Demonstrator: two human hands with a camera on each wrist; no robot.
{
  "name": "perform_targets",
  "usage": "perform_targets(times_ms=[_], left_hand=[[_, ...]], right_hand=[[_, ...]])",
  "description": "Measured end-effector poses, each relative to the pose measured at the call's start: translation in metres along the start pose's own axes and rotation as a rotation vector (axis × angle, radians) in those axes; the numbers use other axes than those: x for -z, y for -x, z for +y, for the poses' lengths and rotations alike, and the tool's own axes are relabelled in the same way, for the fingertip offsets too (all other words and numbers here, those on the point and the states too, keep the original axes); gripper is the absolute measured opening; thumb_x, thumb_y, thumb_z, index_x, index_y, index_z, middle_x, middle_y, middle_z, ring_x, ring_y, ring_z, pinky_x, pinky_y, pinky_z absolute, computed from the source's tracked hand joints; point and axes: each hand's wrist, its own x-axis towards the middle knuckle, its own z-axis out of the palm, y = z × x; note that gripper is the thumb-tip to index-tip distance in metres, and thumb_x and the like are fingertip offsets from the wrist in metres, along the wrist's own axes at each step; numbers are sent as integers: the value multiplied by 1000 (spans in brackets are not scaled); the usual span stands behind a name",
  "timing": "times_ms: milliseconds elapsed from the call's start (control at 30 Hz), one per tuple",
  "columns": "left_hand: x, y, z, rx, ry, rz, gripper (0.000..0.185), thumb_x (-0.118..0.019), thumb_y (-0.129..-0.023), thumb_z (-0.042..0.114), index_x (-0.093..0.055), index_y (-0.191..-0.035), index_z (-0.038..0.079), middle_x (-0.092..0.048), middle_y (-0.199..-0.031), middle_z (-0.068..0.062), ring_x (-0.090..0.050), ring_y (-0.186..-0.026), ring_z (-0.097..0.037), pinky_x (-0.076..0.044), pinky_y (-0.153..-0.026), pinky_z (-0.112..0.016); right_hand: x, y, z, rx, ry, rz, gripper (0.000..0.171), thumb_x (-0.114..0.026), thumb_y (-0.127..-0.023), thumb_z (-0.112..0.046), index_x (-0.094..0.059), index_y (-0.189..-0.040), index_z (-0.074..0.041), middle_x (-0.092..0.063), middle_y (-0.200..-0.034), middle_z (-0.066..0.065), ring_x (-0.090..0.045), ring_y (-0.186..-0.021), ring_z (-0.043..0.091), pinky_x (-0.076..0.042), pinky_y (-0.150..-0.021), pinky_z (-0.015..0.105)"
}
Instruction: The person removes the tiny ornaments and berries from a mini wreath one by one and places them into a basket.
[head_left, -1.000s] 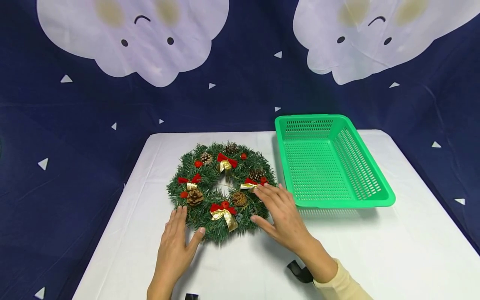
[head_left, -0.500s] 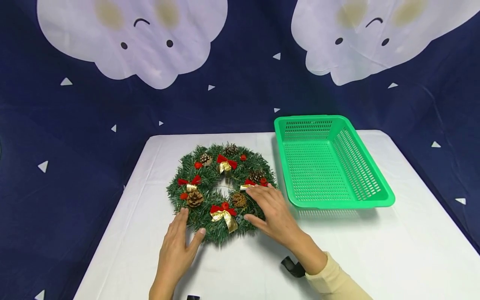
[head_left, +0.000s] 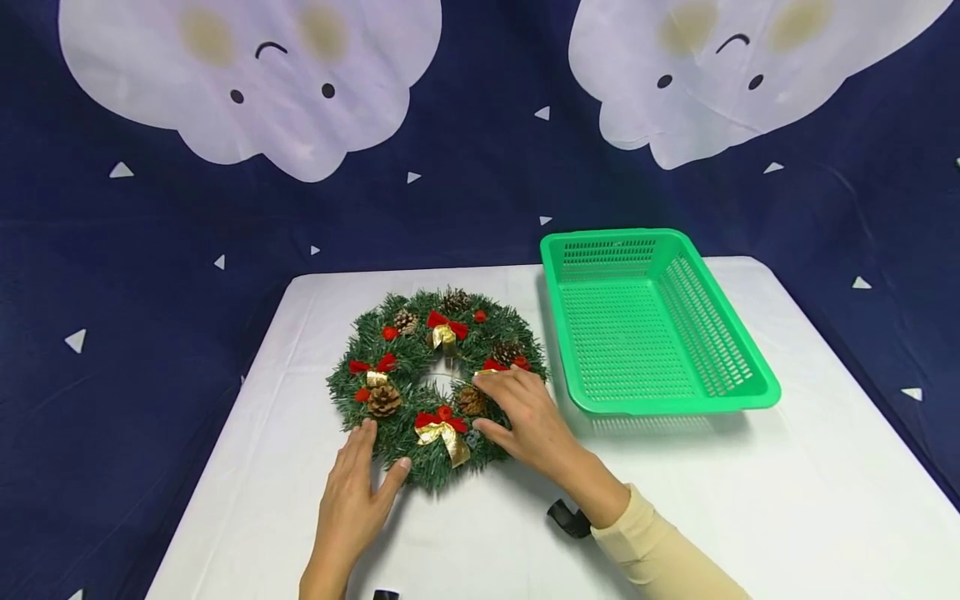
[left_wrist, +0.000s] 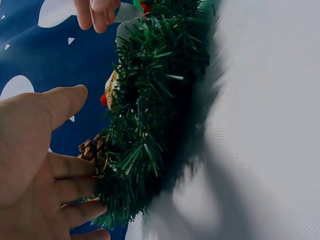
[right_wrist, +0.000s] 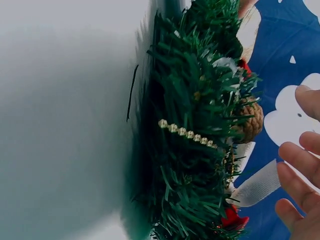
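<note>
Holding my L grip [head_left: 358, 492] wide here, straight fingers, thumb spread away, at the near-left edge of the wreath [head_left: 411, 354]; can't tell if it's actually pressing the needles or only just beside 'em. R grip [head_left: 528, 421] is wide too, hovering over the right side, nothing held. Wreath's lying flat on the worktop [head_left: 712, 500], L of centre, w/ the green basket [head_left: 675, 407] just beside it.

What could go wrong? Main one, imo: the pale ribbon [right_wrist: 257, 190] sticks up rt by my R fingertips, so a careless sweep could snag it & tug the trim askew. Pine cone [head_left: 472, 401] by my R grip could poss. work loose if I press hard. And a shove from the L alone might slide the whole ring into the basket, b/c the gap's small.

Surface: white cloth, few faint creases; black item [head_left: 567, 519] by my R sleeve [head_left: 667, 550], too hidden to ID. Bkgd: dark-blue backdrop [head_left: 480, 217] w/ big pale clouds [head_left: 247, 133] & little white triangles.
</note>
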Motion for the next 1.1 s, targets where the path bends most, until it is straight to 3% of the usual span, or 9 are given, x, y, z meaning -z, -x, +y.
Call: perform_targets(times_ms=[433,833,1100], left_hand=[[-4,0,-1,-7,-27,2,73,-62,-89,40,-36,-143,-2,-38,-147,-24,-34,-136,-44,-29,-108,-59],[-4,-1,1,46,-47,-78,79,-58,-90,48,-31,-146,-1,-32,-151,-21,-29,-140,-42,-24,-112,-58],[-6,1,0,26,-51,-45,79,-60,-88,47,-34,-145,-2,-34,-150,-22,-31,-138,-43,-26,-111,-58]], right_hand=[[-13,-12,6,7,24,-35,55,-79,-74,-30,-62,-121,-7,-69,-114,5,-60,-108,21,-45,-101,44],[-21,-8,9,-47,26,-97,53,-78,-76,-31,-62,-122,-9,-69,-115,5,-60,-110,21,-41,-107,46],[-24,-6,10,-42,23,-97,54,-78,-75,-32,-62,-121,-8,-69,-113,5,-61,-109,22,-42,-106,47]])
